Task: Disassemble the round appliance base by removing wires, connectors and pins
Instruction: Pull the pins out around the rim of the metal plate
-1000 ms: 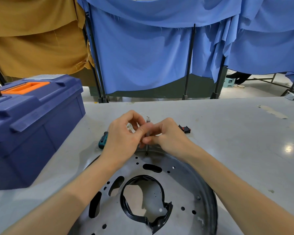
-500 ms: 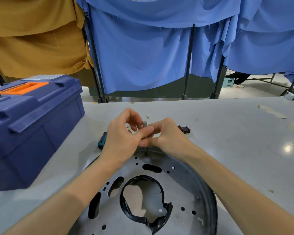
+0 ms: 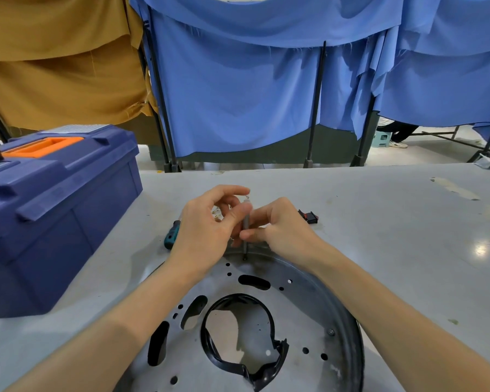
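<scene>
Both hands meet over the far rim of the round base [image 3: 309, 301], left hand [image 3: 207, 230] and right hand [image 3: 283, 227] pinching an upright grey pin [image 3: 246, 224].

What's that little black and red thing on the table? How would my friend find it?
Start at the big grey table and find the round metal base near the front. Just past the right hand lies a small black block with a red side. It is far smaller than the blue toolbox and blockier than the teal-handled tool.

Blue toolbox [image 3: 54, 199] left; blue curtains [image 3: 238, 94] behind table [image 3: 379, 236].
</scene>
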Motion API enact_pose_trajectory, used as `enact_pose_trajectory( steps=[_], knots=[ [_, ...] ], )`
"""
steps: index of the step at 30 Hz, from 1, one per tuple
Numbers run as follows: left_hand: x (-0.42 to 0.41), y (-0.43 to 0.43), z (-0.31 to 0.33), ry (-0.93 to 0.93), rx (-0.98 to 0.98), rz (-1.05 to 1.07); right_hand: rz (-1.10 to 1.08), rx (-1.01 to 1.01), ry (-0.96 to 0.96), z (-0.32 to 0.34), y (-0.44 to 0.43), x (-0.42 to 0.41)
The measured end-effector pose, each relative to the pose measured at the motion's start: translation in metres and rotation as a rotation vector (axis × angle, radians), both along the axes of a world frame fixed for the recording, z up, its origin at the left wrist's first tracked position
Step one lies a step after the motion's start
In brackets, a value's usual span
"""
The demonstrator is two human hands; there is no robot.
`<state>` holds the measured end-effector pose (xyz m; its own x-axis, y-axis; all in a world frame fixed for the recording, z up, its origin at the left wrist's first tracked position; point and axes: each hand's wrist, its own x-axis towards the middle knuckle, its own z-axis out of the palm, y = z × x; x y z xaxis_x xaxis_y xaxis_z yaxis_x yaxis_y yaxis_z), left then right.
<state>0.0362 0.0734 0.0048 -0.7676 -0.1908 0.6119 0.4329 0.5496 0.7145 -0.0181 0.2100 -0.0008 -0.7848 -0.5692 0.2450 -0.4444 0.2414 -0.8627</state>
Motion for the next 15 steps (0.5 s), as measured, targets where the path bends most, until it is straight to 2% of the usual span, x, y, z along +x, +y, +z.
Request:
enact_pose_trajectory(
  steps=[3, 7, 12, 15],
  knots=[
    [-0.0004, -0.0011, -0.0006, -0.017, -0.058, 0.000, 0.007, -0.011, -0.007, -0.0005, 0.0000, -0.0011],
    [-0.0012, -0.0008, -0.0020, -0.036, -0.006, 0.028, -0.013, -0.008, 0.080, -0.0001, -0.0006, 0.0000],
    [-0.0014, -0.0001, -0.0003, -0.035, -0.015, 0.003, 0.013, -0.025, -0.028, -0.0018, 0.0000, -0.0030],
    [-0.0012, 0.0005, -0.0004, -0.035, -0.070, 0.000, 0.009, -0.023, 0.007, -0.0015, -0.0001, -0.0027]
  ],
)
